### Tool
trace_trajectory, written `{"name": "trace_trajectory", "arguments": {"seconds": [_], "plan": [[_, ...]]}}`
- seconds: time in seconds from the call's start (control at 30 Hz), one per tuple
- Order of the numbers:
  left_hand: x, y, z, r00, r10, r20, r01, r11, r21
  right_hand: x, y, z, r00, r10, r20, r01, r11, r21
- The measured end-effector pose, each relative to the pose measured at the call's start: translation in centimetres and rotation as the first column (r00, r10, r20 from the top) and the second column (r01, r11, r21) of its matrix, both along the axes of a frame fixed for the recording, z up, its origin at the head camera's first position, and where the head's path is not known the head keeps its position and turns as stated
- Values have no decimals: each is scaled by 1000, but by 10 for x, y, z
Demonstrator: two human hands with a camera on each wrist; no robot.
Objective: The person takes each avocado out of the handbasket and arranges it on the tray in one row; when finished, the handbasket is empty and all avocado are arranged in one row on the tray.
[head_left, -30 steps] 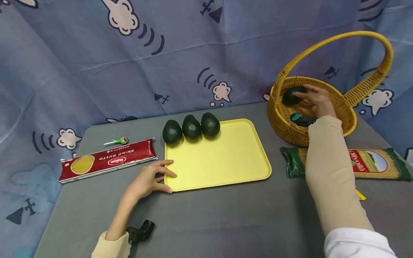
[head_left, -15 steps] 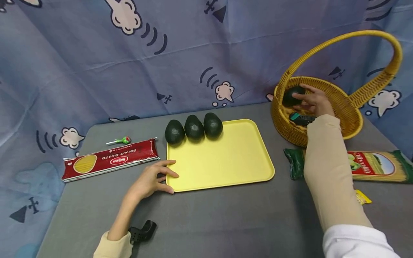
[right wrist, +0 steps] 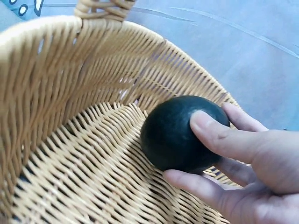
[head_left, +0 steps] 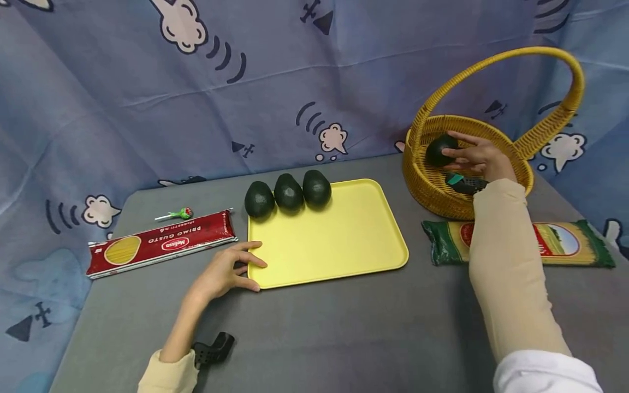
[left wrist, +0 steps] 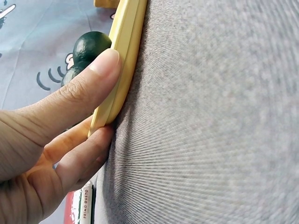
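Observation:
Inside the wicker basket (head_left: pixel 432 196), my right hand (head_left: pixel 484 158) holds a dark green avocado (right wrist: pixel 173 135), with the thumb on top and the other fingers around its side. In the right wrist view the avocado sits close over the woven bottom. My left hand (head_left: pixel 226 273) pinches the near left corner of a yellow tray (head_left: pixel 344 240). Its thumb lies against the rim in the left wrist view. Along the tray's back left edge stand three avocados in a row: one at the left (head_left: pixel 259 200), one in the middle (head_left: pixel 288 192) and one at the right (head_left: pixel 316 189).
Left of the tray lie a red spaghetti packet (head_left: pixel 162 243) and a green-wrapped lollipop (head_left: pixel 176 213). A green-ended spaghetti packet (head_left: pixel 565 243) lies in front of the basket, partly under the right sleeve. The basket's tall handle (head_left: pixel 511 53) arches over the right hand. Behind hangs a blue patterned cloth (head_left: pixel 275 82).
The right hand and its avocado have shifted slightly toward the front within the basket. A small yellow packet beside the right sleeve has gone out of sight. The left hand stays on the tray corner.

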State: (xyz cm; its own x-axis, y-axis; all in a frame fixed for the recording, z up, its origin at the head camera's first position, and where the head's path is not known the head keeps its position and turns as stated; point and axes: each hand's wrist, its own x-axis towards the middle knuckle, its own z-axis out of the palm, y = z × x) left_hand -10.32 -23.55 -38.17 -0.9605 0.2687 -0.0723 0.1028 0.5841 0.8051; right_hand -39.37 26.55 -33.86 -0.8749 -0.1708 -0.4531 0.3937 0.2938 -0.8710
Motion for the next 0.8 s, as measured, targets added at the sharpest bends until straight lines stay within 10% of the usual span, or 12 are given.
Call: {"name": "trace_trajectory", "arguments": {"seconds": [0.8], "plan": [[-1,0,1,999,-43,-20,43,999,-14,45,26,7,976,163,-141,-162,987,23]]}}
